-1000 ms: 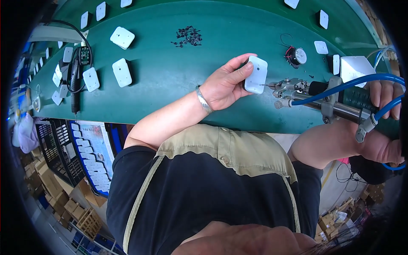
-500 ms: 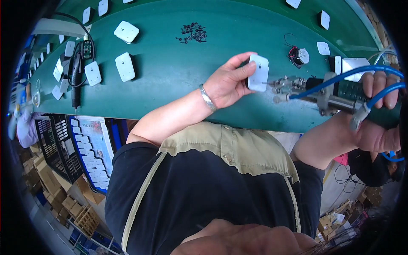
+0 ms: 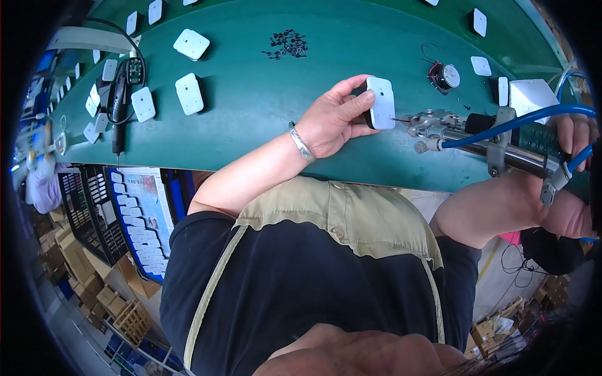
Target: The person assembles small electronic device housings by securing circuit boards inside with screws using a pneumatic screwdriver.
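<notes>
My left hand [image 3: 327, 127] is closed round a small rounded box [image 3: 383, 108] with a white face and black sides. The thumb presses on the white face, which has a small dark hole near its middle. At the far right, my right hand [image 3: 574, 135] grips a screwdriver [image 3: 530, 150], a powered one with a metal nose and blue air hoses. Its thin tip points left and reaches the box's right edge; whether it touches cannot be made out. Part of the right hand is lost in the dark picture rim.
Black screws [image 3: 287, 44] lie in a pile on the green table [image 3: 251, 94]. Several white-faced boxes [image 3: 189, 94] stand at the left, beside a black pen-shaped electric screwdriver [image 3: 119, 106]. A round speaker-like part [image 3: 448, 76] with wires sits behind my right hand's tool.
The powered screwdriver has shifted right relative to the box, its tip now at the box's edge. My left hand keeps its hold. The whole view has shifted slightly.
</notes>
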`<state>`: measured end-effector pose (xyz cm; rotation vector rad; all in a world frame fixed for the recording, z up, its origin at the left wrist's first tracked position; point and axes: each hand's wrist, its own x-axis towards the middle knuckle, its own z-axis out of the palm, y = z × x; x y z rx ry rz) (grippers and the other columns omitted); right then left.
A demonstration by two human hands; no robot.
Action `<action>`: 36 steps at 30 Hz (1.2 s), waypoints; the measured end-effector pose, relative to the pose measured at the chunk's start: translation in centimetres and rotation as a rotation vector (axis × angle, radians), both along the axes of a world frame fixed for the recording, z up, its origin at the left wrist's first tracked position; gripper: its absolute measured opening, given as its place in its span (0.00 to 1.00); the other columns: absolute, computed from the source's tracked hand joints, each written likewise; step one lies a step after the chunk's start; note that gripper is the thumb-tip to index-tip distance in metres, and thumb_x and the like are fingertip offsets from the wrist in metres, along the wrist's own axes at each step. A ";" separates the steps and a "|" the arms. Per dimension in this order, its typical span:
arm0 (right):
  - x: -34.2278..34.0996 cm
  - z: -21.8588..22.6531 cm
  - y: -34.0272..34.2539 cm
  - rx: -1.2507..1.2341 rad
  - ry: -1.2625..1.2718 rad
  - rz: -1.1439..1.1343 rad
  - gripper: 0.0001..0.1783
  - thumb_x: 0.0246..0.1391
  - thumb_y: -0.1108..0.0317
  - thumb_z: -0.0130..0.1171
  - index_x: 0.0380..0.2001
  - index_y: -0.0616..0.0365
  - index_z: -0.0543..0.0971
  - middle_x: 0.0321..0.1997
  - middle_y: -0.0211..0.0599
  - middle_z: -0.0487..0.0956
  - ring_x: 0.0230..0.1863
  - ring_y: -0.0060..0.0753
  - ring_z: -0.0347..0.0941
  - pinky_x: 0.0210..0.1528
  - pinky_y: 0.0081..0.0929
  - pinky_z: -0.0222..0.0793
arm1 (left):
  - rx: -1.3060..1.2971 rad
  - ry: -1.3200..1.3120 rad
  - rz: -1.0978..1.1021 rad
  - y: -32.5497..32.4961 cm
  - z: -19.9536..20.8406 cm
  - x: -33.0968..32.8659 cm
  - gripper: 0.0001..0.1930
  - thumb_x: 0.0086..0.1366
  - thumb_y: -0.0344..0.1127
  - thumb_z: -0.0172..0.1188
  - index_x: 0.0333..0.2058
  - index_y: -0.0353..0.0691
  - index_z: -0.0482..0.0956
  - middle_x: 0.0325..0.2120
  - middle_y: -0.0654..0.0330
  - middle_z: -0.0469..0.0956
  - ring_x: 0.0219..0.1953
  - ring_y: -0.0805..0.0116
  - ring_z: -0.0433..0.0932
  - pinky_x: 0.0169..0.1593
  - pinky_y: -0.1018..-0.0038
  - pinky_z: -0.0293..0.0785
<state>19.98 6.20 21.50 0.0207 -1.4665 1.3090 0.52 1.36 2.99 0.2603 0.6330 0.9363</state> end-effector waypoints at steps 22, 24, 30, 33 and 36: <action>-1.4 -1.7 -0.8 0.025 0.136 -0.467 0.21 0.54 0.53 0.49 0.42 0.60 0.68 0.25 0.33 0.72 0.24 0.22 0.68 0.23 0.16 0.67 | 0.080 0.034 0.023 0.1 -0.9 0.7 0.22 0.59 0.33 0.55 0.50 0.40 0.60 0.38 0.58 0.71 0.40 0.66 0.74 0.39 0.69 0.77; -0.3 0.1 -1.4 0.016 0.089 -0.295 0.21 0.53 0.53 0.50 0.41 0.60 0.69 0.25 0.33 0.73 0.23 0.23 0.68 0.23 0.17 0.67 | 0.142 0.094 0.071 0.7 -0.6 -0.3 0.21 0.59 0.33 0.54 0.50 0.39 0.60 0.38 0.59 0.70 0.39 0.68 0.74 0.40 0.70 0.76; 2.7 1.2 -3.5 -0.121 0.050 -0.200 0.20 0.43 0.55 0.58 0.32 0.57 0.68 0.23 0.31 0.69 0.21 0.22 0.63 0.25 0.19 0.61 | 0.204 0.165 0.198 0.8 -0.5 -3.7 0.18 0.59 0.34 0.53 0.48 0.40 0.62 0.40 0.56 0.71 0.40 0.62 0.74 0.42 0.67 0.73; 2.9 -1.3 -3.1 -0.307 0.130 -0.214 0.26 0.27 0.52 0.70 0.21 0.57 0.66 0.23 0.27 0.65 0.23 0.18 0.59 0.29 0.17 0.53 | 0.242 0.240 0.206 1.0 -0.3 -4.7 0.16 0.59 0.33 0.54 0.46 0.40 0.64 0.38 0.55 0.73 0.37 0.62 0.75 0.40 0.68 0.74; 2.9 -0.2 -3.3 -0.230 -0.060 -0.073 0.26 0.43 0.56 0.58 0.38 0.66 0.66 0.28 0.30 0.66 0.23 0.22 0.57 0.28 0.20 0.53 | 0.290 0.285 0.180 2.0 0.2 -5.8 0.15 0.59 0.33 0.54 0.44 0.39 0.65 0.38 0.55 0.73 0.35 0.63 0.76 0.38 0.70 0.74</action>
